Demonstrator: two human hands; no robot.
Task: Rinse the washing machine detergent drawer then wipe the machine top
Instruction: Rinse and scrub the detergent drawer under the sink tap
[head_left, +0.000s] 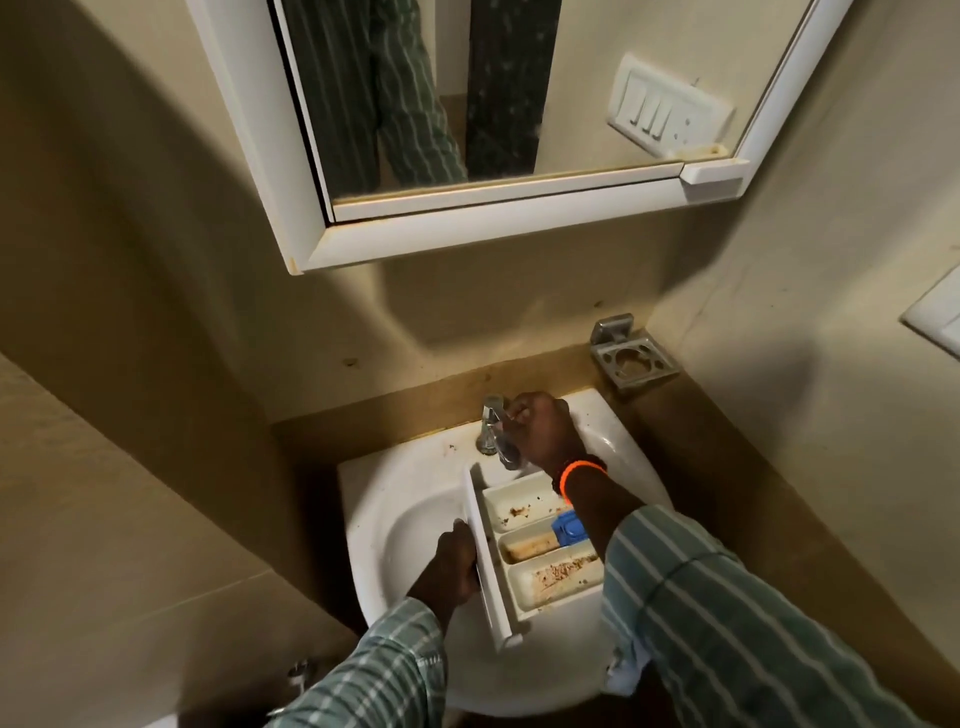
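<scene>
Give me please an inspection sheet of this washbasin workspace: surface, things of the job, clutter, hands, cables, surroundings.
Surface: white washbasin, brown stains on its rim near the tap; no water seen running.
Job's things: detergent drawer held over the basin, three compartments with brown residue, a blue insert at the middle one.
Clutter: white cloth at the basin's near edge, under the right sleeve.
Hands: left hand grips the drawer's front panel; right hand on the tap, orange band at the wrist.
Cables: nothing seen.
Surroundings: mirror cabinet above, metal holder on the wall, switch plate reflected in the mirror.
</scene>
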